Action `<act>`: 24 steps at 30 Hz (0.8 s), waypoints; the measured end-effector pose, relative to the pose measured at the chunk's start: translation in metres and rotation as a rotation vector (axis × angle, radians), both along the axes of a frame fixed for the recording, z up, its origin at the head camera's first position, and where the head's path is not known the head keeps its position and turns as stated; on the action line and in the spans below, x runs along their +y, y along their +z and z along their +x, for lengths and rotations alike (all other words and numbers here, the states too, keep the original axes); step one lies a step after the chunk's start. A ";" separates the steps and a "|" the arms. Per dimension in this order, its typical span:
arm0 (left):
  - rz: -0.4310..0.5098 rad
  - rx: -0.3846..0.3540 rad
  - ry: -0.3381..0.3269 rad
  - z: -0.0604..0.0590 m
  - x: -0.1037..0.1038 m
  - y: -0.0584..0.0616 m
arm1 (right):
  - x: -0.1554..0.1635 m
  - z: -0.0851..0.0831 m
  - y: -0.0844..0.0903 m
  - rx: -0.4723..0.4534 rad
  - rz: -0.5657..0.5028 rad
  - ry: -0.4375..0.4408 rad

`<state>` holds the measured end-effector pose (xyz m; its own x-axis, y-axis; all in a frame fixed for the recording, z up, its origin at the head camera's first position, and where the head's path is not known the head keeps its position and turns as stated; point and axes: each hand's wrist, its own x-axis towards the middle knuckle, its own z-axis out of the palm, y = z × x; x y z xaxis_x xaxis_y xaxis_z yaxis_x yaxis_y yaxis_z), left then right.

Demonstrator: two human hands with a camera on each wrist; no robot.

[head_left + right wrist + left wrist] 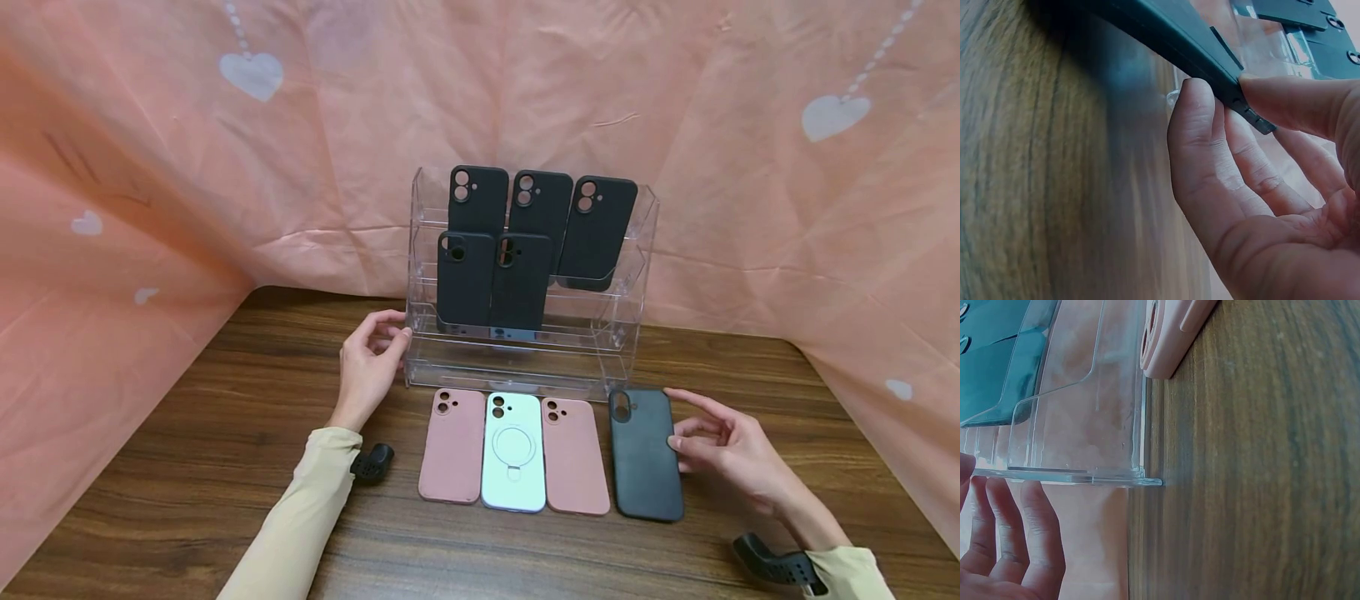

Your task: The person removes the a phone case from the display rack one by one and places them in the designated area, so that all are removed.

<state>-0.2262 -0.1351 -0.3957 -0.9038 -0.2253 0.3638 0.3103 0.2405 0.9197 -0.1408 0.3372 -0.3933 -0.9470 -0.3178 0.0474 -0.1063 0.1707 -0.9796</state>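
Observation:
My right hand pinches the right edge of a black phone case between thumb and fingers; in the right wrist view the case is tilted, its edge between thumb and fingertips. At the left side of a clear acrylic display stand, the fingertips of my left hand touch the side panel. The left wrist view shows those fingers fairly straight against the panel. Black cases stand in the tiers, with one rear case leaning and two in front, including a left one.
Before the stand, a pink case, a white case with a ring and another pink case lie side by side on the wooden table. Pink cloth with hearts hangs behind and at both sides.

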 end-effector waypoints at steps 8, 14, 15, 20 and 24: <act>0.011 -0.030 -0.002 0.000 0.000 0.000 | -0.001 0.001 -0.005 -0.032 0.085 -0.017; 0.008 -0.031 -0.004 0.000 0.000 0.000 | -0.003 0.001 -0.006 -0.075 0.161 -0.016; 0.004 -0.031 -0.003 0.000 0.000 0.000 | -0.004 0.001 -0.007 -0.081 0.174 -0.016; -0.010 -0.022 -0.004 0.000 -0.001 0.000 | -0.007 0.000 -0.008 -0.124 0.214 -0.022; -0.012 -0.014 -0.008 0.001 -0.001 0.001 | -0.010 -0.002 -0.007 -0.156 0.236 -0.032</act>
